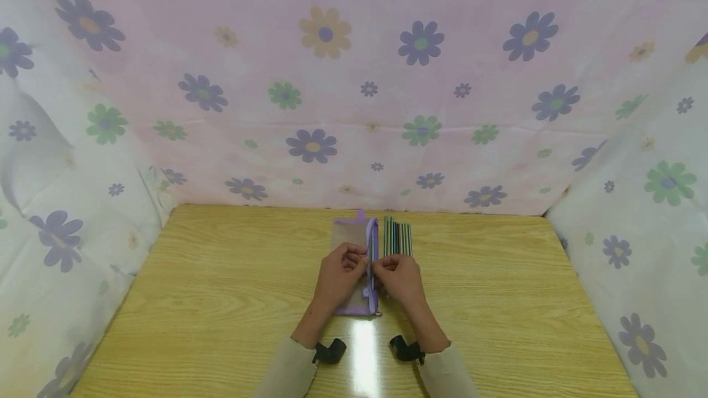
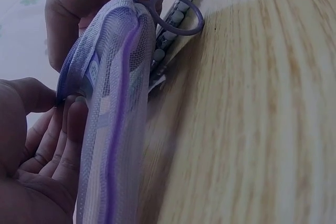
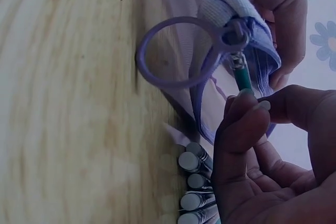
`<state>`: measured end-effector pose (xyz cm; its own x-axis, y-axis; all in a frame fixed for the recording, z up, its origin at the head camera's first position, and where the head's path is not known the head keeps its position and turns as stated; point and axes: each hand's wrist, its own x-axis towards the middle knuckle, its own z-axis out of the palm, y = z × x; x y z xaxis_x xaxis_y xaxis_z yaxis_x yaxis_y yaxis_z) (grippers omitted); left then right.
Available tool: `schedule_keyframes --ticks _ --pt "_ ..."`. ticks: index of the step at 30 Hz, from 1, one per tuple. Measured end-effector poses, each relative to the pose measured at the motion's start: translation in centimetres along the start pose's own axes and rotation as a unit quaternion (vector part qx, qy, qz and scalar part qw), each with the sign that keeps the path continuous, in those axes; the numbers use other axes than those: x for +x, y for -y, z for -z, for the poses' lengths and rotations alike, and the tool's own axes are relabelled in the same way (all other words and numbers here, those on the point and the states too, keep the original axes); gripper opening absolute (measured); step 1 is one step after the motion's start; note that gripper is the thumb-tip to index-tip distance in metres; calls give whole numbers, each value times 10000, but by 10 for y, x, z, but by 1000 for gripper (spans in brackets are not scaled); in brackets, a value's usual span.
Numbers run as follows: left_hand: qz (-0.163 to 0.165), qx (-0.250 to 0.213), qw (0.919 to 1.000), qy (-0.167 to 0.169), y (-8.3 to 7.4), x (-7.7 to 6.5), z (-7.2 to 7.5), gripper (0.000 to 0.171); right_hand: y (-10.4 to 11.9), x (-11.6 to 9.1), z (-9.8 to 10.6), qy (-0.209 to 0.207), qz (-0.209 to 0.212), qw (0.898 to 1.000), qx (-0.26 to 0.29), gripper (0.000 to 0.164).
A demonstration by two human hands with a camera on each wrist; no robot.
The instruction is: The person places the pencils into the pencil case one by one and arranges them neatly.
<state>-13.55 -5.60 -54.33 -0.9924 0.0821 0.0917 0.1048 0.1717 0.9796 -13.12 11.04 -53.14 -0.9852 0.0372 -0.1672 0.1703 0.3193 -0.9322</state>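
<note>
A mesh zipper pouch [image 1: 350, 306] with purple trim lies lengthwise on the table, its zipped side open to the right. My left hand [image 1: 338, 274] pinches the opening's edge between thumb and fingers. A green pencil [image 3: 242, 77] with a silver ferrule lies along the mouth of the pouch, and my right hand [image 1: 401, 276] pinches it between thumb and fingertips. The zipper's round purple pull ring [image 3: 144, 51] hangs at the near end. Beside the pouch, a row of striped pencils [image 1: 398, 237] lies partly under my right hand, grey-white erasers [image 3: 190, 161] toward me.
The wood-grain table [image 1: 221, 287] extends to both sides of the pouch. A flower-printed cloth [image 1: 354, 109] rises at the back and both sides. Black wrist-worn cameras [image 1: 332, 352] sit at both wrists, below the beige sleeves [image 1: 290, 367].
</note>
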Motion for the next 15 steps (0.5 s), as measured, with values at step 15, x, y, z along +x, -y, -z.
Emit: schedule_keyframes --ticks 15 --pt "-63 -13 10000 -34 3 1 0 14 2 0 3 26 142 9999 -54 13"
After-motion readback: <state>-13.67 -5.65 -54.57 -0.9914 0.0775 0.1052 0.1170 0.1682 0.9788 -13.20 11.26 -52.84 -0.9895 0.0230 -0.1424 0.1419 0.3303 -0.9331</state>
